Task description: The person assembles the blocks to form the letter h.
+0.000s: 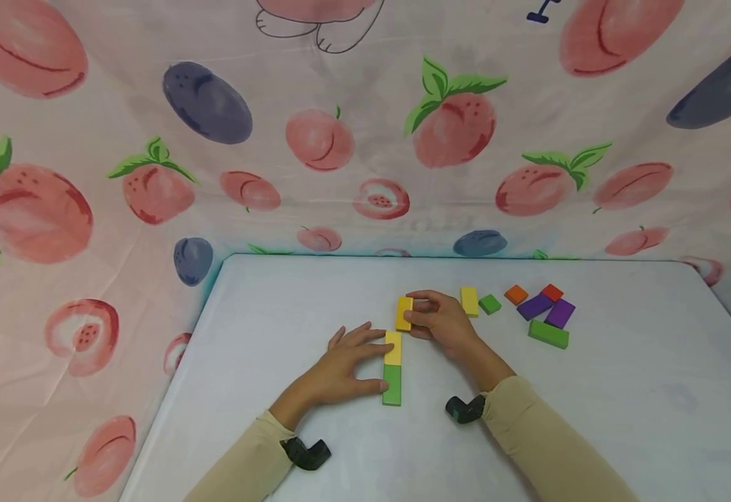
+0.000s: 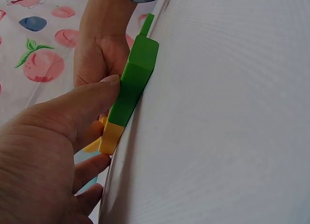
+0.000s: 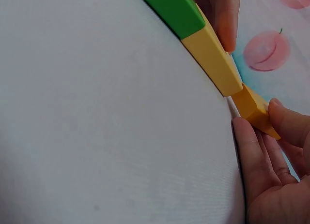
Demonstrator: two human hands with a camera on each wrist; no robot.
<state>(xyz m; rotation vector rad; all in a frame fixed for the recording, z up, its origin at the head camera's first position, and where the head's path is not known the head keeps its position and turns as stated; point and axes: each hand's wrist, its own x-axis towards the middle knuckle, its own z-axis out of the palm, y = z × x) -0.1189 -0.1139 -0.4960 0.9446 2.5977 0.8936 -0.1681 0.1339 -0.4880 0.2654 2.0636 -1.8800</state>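
Note:
Near the middle of the white table, a green block (image 1: 393,390) and a pale yellow block (image 1: 393,357) lie end to end in one line. My left hand (image 1: 343,369) rests against their left side. Its thumb touches the green block and a fingertip touches the pale yellow one, with the fingers loosely spread. My right hand (image 1: 446,322) pinches a deeper yellow block (image 3: 253,110) between thumb and fingers. That block sits at the far end of the line, slightly turned, its near end right at the pale yellow block.
Behind my right hand lie another yellow block (image 1: 469,302) and a small green block (image 1: 490,304). Farther right is a loose group with a long green block (image 1: 548,334), purple blocks (image 1: 559,314) and orange-red pieces (image 1: 516,295). A fruit-print cloth (image 1: 365,84) hangs behind the table (image 1: 654,432).

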